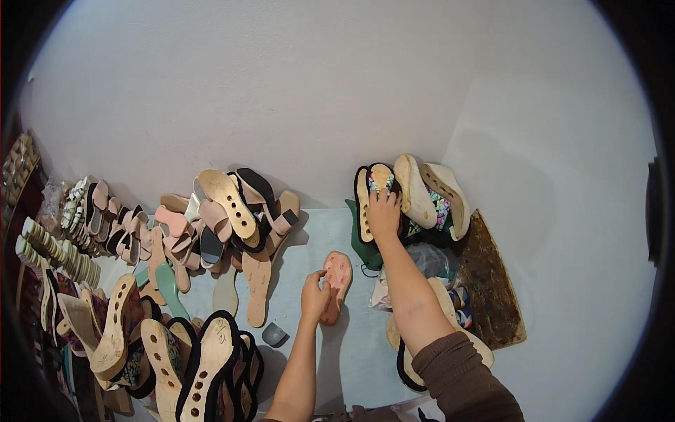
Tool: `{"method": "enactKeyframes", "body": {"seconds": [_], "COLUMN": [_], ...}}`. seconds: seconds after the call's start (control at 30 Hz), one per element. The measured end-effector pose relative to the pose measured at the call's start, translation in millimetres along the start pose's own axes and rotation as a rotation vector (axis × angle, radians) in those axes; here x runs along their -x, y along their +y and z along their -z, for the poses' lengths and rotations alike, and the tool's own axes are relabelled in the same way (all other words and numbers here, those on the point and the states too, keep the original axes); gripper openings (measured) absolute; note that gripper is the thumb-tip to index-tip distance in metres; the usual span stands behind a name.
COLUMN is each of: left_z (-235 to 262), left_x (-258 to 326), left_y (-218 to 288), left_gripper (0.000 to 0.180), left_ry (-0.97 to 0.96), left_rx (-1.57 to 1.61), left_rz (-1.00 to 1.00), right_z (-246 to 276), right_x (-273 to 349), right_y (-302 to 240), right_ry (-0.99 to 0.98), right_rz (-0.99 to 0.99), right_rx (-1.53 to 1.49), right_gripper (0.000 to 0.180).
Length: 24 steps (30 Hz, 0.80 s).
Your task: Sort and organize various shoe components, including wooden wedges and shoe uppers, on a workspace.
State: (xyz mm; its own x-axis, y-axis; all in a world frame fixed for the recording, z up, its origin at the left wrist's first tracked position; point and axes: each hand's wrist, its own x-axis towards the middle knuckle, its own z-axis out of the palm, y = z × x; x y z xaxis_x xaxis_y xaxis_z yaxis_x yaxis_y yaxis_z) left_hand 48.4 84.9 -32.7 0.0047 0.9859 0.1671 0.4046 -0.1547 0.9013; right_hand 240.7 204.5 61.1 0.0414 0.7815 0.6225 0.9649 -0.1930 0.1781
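Note:
Toward the back right, my right hand (383,214) reaches onto a wedge sandal (380,174) with a tan footbed and a floral strap; its fingers are bent over the strap, their tips partly hidden. Beside it stands a black-edged sole piece with holes (363,204). Close to the middle of the table, my left hand (314,297) is at the left edge of a pink sole (339,276), thumb and forefinger apart. Whether those fingertips touch the sole I cannot tell. A small dark grey heel-shaped piece (275,335) lies left of that forearm.
Pale wedge shoes (413,190) lean right of the right hand. Under that arm are a clear plastic bag (427,260) and more soles. A stained brown board (492,281) rests against the right wall. Heaped sandals (228,204) and several wooden-soled wedges (211,366) crowd the left side.

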Motion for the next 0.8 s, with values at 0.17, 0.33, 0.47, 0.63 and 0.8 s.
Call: {"method": "enactKeyframes", "body": {"seconds": [0.17, 0.33, 0.47, 0.63, 0.8], "left_z": [0, -1, -3, -4, 11], "left_x": [2, 4, 6, 10, 40], "left_y": [2, 2, 1, -4, -23], "left_gripper": [0.031, 0.031, 0.032, 0.035, 0.037], "left_ry": [0.003, 0.001, 0.014, 0.056, 0.078], "left_rx": [0.018, 0.029, 0.009, -0.102, -0.317], "left_rz": [-0.015, -0.014, -0.031, -0.041, 0.119], "right_z": [-6, 4, 9, 22, 24], "right_x": [16, 22, 27, 57, 164], "right_y": [1, 0, 1, -42, -108], "right_ry": [0.087, 0.011, 0.076, 0.146, -0.324], "right_rz": [0.090, 0.079, 0.113, 0.013, -0.389], "right_rx": [0.159, 0.078, 0.051, -0.140, -0.593], "right_gripper": [0.035, 0.039, 0.050, 0.044, 0.049]}}
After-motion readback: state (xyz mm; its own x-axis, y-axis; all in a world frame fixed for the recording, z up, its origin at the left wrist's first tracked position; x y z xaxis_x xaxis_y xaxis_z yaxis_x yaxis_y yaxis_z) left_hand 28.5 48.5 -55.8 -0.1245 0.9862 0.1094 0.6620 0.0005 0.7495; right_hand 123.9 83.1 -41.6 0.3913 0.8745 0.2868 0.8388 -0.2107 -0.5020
